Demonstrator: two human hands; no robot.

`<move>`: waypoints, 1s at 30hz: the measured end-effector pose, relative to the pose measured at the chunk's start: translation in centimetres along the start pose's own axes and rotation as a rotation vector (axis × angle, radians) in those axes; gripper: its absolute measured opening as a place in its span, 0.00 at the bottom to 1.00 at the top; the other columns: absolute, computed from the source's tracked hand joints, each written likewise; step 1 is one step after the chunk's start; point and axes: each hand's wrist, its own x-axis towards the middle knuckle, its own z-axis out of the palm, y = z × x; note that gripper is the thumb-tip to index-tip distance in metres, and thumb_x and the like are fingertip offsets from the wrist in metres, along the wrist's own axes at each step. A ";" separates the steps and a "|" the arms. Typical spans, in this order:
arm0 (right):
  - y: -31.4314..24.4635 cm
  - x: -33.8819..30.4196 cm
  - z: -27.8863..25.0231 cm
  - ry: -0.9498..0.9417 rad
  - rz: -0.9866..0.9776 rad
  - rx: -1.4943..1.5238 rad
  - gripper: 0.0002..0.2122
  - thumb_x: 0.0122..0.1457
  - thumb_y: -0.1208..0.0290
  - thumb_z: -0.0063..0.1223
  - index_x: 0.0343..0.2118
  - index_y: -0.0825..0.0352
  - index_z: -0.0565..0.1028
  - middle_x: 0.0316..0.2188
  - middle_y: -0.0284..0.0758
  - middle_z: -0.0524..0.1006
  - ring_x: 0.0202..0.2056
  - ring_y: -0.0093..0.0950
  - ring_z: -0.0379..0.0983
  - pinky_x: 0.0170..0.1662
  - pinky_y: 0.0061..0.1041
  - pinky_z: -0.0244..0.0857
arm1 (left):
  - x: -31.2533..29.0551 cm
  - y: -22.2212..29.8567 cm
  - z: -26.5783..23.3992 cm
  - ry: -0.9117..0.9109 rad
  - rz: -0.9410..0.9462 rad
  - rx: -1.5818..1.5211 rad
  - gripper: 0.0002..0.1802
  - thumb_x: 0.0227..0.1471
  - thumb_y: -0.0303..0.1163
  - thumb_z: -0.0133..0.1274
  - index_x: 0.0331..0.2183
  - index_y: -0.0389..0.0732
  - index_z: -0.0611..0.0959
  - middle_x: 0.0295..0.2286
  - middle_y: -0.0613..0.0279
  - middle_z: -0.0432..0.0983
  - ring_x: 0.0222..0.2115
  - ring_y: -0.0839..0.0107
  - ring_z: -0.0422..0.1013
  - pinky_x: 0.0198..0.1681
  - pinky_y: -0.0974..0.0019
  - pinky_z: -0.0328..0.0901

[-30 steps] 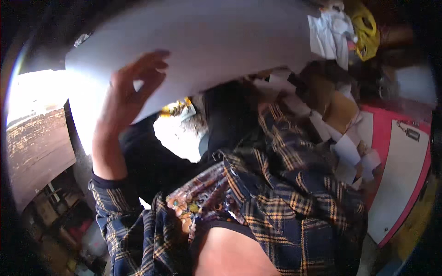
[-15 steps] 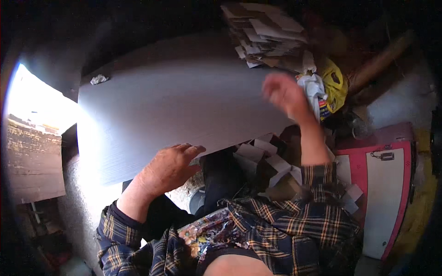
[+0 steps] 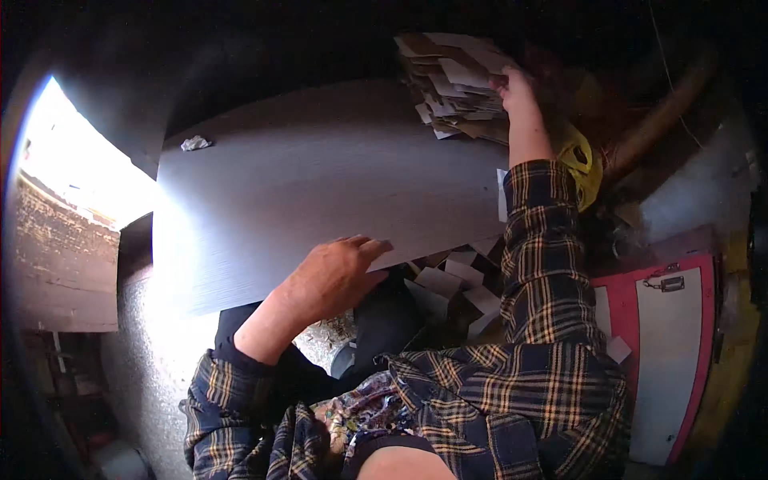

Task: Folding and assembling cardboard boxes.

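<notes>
My left hand (image 3: pixel 332 276) hovers at the near edge of the grey table (image 3: pixel 320 176), fingers stretched out and thumb apart, with nothing in it. My right arm reaches far forward. At its end, my right hand (image 3: pixel 516 90) is at the right edge of a tall, uneven stack of flat cardboard pieces (image 3: pixel 472 74) at the table's far right. Its fingers are closed on the edge of a cardboard piece near the top; the fingertips are dark and partly hidden.
A crumpled white scrap (image 3: pixel 195 143) lies at the table's far left. A yellow plastic bag (image 3: pixel 588 172) sits beyond its right edge. Loose card pieces (image 3: pixel 444 280) are piled below the near edge. A pink-framed white cabinet door (image 3: pixel 672 352) stands at right, and bright light enters at left.
My right hand has moved forward from above the table's right side to the cardboard stack. My left hand has shifted a little to the right, and the view has turned slightly.
</notes>
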 end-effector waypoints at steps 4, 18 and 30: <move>1.1 1.7 -0.4 0.158 -0.166 -0.043 0.10 0.50 0.77 0.54 0.36 0.69 0.69 0.29 0.39 0.73 0.22 0.31 0.71 0.27 0.29 0.69 | 1.8 1.1 0.1 0.000 0.016 -0.173 0.19 0.52 0.30 0.50 0.47 0.39 0.73 0.41 0.50 0.73 0.40 0.55 0.72 0.43 0.57 0.69; 6.1 -21.1 2.1 -0.001 -0.360 0.214 0.05 0.43 0.80 0.50 0.25 0.66 0.71 0.21 0.28 0.69 0.21 0.20 0.64 0.27 0.19 0.61 | 3.5 -8.6 -2.0 0.669 -0.210 -0.685 0.18 0.53 0.32 0.51 0.45 0.33 0.75 0.37 0.50 0.76 0.37 0.64 0.74 0.42 0.66 0.68; 9.4 -28.6 8.2 -0.331 -0.345 0.072 0.04 0.49 0.82 0.48 0.26 0.66 0.72 0.20 0.25 0.69 0.23 0.15 0.63 0.29 0.15 0.60 | 3.6 -10.4 -1.5 0.754 -0.217 -1.752 0.18 0.55 0.43 0.49 0.41 0.40 0.75 0.36 0.62 0.76 0.36 0.72 0.71 0.37 0.72 0.65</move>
